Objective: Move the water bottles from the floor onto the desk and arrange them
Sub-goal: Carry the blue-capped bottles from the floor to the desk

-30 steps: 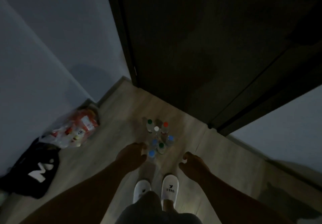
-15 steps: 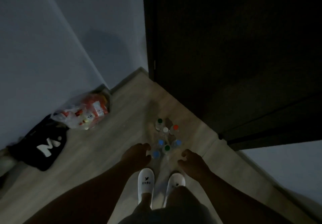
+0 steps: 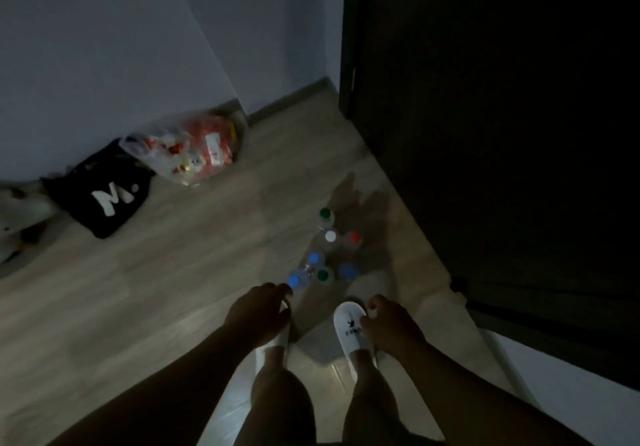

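Several clear water bottles (image 3: 327,255) stand bunched on the wooden floor in dim light, seen from above by their caps: blue, green, white and red. My left hand (image 3: 258,312) hangs just short of the nearest blue-capped bottle (image 3: 294,281), fingers loosely curled, holding nothing. My right hand (image 3: 389,324) hangs to the right over my right slipper, also loosely curled and holding nothing. No desk is in view.
A dark door (image 3: 485,116) fills the right side, close behind the bottles. A plastic bag of red packets (image 3: 192,149) and a black bag with a white letter M (image 3: 104,192) lie by the left wall. My white slippers (image 3: 351,329) stand just before the bottles.
The view has swung to the right and come closer to the floor. Both hands have dropped lower towards the bottles; neither has taken hold of anything.
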Available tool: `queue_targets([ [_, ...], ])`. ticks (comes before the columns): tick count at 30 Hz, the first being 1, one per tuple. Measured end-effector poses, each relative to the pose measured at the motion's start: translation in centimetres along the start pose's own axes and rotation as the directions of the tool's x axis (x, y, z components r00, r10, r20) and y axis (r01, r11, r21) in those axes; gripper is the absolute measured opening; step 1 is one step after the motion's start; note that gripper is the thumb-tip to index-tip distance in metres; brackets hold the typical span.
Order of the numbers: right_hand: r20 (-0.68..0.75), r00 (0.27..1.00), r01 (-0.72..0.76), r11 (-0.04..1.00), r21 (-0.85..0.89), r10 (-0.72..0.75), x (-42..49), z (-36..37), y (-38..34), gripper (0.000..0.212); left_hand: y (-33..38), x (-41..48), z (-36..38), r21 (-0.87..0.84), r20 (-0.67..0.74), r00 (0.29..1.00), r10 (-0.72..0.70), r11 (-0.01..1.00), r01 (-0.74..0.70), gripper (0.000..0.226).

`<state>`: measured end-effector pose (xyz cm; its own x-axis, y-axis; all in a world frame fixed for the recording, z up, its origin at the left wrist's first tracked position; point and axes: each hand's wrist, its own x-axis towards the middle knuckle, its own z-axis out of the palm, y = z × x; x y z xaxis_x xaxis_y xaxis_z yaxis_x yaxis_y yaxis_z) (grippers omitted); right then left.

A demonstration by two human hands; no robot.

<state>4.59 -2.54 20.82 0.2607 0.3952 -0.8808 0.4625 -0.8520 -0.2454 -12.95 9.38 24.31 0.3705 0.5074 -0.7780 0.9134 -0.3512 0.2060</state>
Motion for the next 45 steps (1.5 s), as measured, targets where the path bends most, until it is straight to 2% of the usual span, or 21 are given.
queue_targets([
  [5, 0.042, 0.999, -0.002, 0.999, -0.052, 0.005, 4.0, 0.8, 1.2, 0.041, -0.3, 2.6, 2.8, -0.009, 0.031, 0.996, -0.081, 0.997, 0.082, 0.041],
  [11, 0.07, 0.997, 0.021, 0.994, -0.104, -0.014, 10.2, 2.6, 2.0, 0.036, -0.4, 7.7, 7.2, -0.011, 0.104, 0.988, -0.113, 0.993, 0.114, 0.041],
  [16, 0.083, 0.996, 0.032, 0.982, -0.184, -0.017, 16.2, 3.8, 2.8, 0.035, -1.2, 13.1, 10.7, -0.048, 0.075, 0.991, -0.113, 0.992, 0.116, 0.037],
  [19, 0.032, 0.999, 0.039, 0.97, -0.242, -0.032, 20.2, 5.4, 3.1, 0.047, -2.1, 16.4, 13.6, -0.079, 0.022, 0.991, -0.131, 0.988, 0.133, 0.036],
  [24, -0.034, 0.993, 0.094, 0.944, -0.315, -0.11, 24.9, 7.5, 3.0, 0.061, -4.1, 20.9, 17.4, -0.036, -0.074, 0.986, -0.15, 0.988, 0.148, 0.054],
  [28, -0.001, 0.993, 0.114, 0.937, -0.329, -0.121, 28.1, 9.4, 3.4, 0.066, -5.4, 24.2, 19.6, -0.048, -0.051, 0.985, -0.162, 0.986, 0.16, 0.064],
  [34, 0.005, 0.985, 0.164, 0.931, -0.326, -0.172, 31.7, 11.0, 3.6, 0.06, -7.0, 27.5, 20.8, -0.164, -0.002, 0.988, -0.157, 0.974, 0.155, 0.063],
  [41, 0.084, 0.976, 0.215, 0.84, -0.499, -0.2, 34.5, 11.1, 2.7, 0.043, -7.3, 30.6, 21.0, -0.226, -0.022, 0.982, -0.189, 0.957, 0.18, 0.05],
  [45, 0.113, 0.978, 0.211, 0.838, -0.504, -0.178, 35.0, 12.1, 2.4, 0.042, -6.8, 32.0, 21.5, -0.293, -0.029, 0.974, -0.225, 0.934, 0.207, 0.046],
])
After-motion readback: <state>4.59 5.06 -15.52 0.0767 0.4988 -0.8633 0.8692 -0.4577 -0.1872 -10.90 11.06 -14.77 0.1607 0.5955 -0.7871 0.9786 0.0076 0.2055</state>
